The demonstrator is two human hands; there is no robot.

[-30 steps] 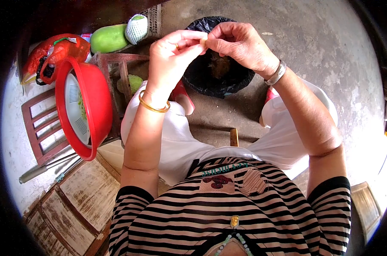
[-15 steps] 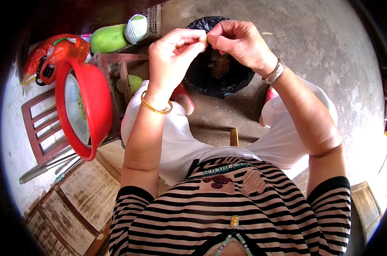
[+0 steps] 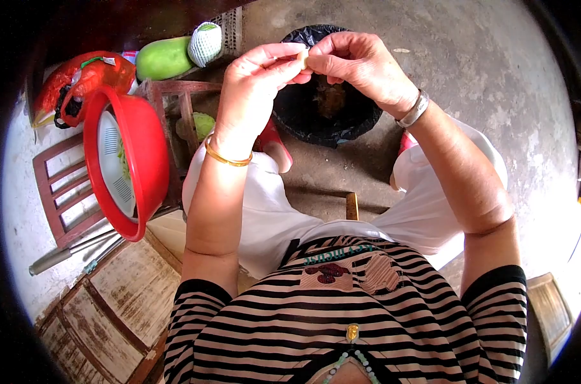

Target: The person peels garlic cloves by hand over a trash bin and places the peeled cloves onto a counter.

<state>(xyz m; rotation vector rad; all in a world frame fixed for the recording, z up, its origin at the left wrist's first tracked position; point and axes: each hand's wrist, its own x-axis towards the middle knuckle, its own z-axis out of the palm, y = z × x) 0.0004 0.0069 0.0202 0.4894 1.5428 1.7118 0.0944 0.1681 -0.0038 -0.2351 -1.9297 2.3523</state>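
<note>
Pinched between the fingertips of both hands is a small cream-coloured piece (image 3: 302,59) that looks like a garlic clove. My left hand (image 3: 255,80), with a gold bangle above the wrist, grips it from the left. From the right, the thumb and forefinger of my right hand (image 3: 366,69) close on its other side. Both hands are over a bin lined with a black plastic bag (image 3: 297,125), and partly cover its far rim. Brownish scraps (image 3: 330,99) lie inside the bin.
On the left, a red basin (image 3: 151,166) holding a white basket (image 3: 111,153) rests on a wooden chair (image 3: 63,192). Behind it are a red bag (image 3: 114,75), a green gourd (image 3: 162,59) and a netted fruit (image 3: 204,46). Wooden panels (image 3: 104,301) stand at lower left.
My left hand has shifted slightly left and turned, its fingers now lying flatter. The cream piece shows more between the fingertips. My right hand has barely moved.
</note>
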